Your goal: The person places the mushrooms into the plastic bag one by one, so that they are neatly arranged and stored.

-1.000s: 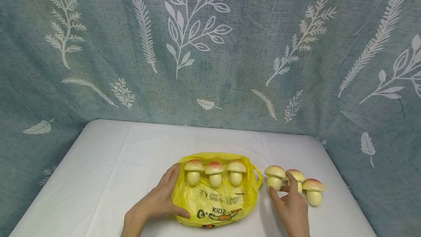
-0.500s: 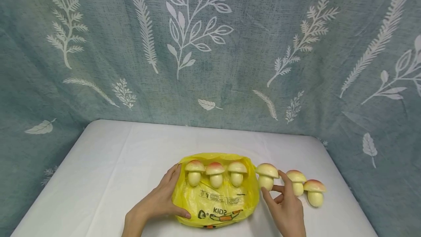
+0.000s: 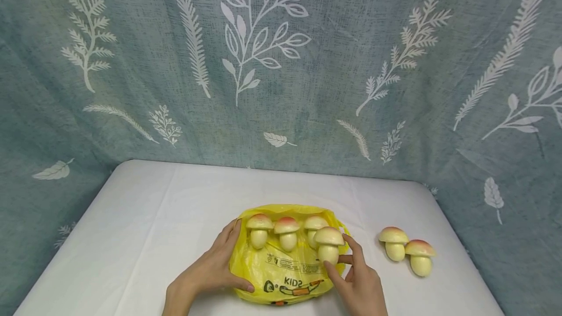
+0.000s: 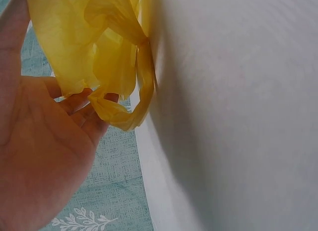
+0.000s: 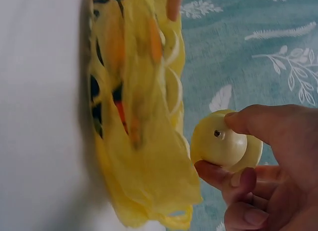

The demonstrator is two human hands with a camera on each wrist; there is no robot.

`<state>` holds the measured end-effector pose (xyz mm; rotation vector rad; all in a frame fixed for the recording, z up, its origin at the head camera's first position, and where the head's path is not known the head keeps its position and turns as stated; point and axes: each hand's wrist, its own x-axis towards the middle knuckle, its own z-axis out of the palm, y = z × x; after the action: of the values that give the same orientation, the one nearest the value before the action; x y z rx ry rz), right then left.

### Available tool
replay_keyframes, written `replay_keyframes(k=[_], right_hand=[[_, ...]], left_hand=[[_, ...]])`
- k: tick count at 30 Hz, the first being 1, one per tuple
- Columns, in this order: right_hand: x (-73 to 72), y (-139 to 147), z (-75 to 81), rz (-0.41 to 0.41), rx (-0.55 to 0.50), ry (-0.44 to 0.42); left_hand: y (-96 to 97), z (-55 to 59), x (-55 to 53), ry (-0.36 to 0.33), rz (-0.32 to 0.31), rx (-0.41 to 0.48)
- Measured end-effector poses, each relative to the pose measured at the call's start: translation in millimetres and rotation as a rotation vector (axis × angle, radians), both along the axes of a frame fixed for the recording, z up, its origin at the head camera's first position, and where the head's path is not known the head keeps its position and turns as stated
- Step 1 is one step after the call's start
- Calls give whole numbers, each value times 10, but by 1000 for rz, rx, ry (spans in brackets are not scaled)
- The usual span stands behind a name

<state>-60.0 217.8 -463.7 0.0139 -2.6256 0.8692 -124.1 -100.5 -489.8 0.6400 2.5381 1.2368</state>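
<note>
A yellow plastic bag point(image 3: 281, 265) lies mouth up on the table, three toy mushrooms in a row inside, such as the red-capped mushroom point(image 3: 287, 233). My left hand point(image 3: 210, 265) holds the bag's left side, thumb along the front and fingers toward the back; in the left wrist view, fingers point(image 4: 87, 109) show behind the thin plastic beside a loop handle. Between thumb and fingers, my right hand point(image 3: 357, 279) pinches another toy mushroom point(image 3: 329, 247), cap up, over the bag's right part, overlapping the rightmost mushroom. Its pale stem bottom point(image 5: 218, 136) faces the right wrist camera.
Two more toy mushrooms, a left one point(image 3: 393, 244) and a right one point(image 3: 420, 257), stand close together on the white table point(image 3: 145, 228) right of the bag. A blue-green leaf-patterned cloth point(image 3: 307, 126) hangs behind the table and around its sides.
My right hand has carried the pinched mushroom left from beside the other two to over the bag. My left hand and the bag have stayed nearly still.
</note>
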Motion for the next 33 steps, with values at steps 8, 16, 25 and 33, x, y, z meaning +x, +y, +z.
replay_keyframes(k=[8,16,25,33], right_hand=[[14,-106,-47,17,34,-151],[27,-143,-84,23,86,-225],[22,-176,-131,-13,176,-268],[35,-154,-128,-44,206,-284]], left_hand=[[1,15,-3,6,-1,-1],[2,25,-3,5,-6,8],[1,22,0,7,-11,21],[3,11,-9,23,-13,9]])
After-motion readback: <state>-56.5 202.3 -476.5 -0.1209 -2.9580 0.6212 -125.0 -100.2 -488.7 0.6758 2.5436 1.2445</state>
